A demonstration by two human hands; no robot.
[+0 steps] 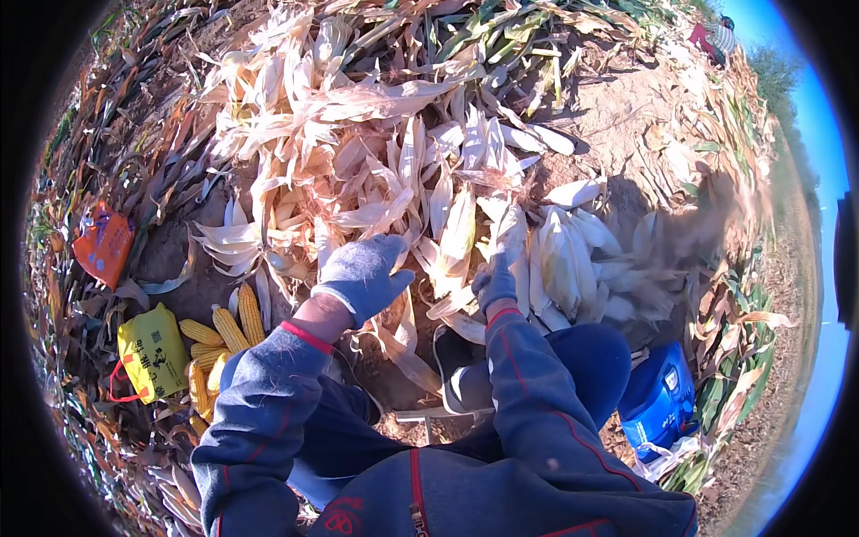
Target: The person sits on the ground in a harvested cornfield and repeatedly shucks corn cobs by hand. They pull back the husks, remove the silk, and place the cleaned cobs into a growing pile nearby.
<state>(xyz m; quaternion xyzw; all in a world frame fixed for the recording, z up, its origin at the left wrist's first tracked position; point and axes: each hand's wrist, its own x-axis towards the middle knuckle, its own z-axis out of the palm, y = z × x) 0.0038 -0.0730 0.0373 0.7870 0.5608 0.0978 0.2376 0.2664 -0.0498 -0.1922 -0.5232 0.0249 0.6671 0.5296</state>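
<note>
My left hand [366, 275], in a grey knitted glove, is over the husk pile with its thumb pointing right; its fingertips are turned away, and no cob shows in it. My right hand [496, 278], gloved too, is closed at the lower end of a corn ear in its pale husk [511, 228]. Just left of that ear stands another husked ear [458, 231], and several unpeeled ears [567, 265] lie to its right. Bare yellow corn cobs [230, 329] are heaped beside my left forearm. Loose dry husks [295, 127] cover the ground ahead.
A yellow bag [153, 354] with red handles lies beside the cobs, and an orange bag [104, 245] is farther left. A blue bag [658, 399] stands by my right knee. Cut corn stalks [503, 33] lie ahead. Another person [718, 40] is far off at upper right.
</note>
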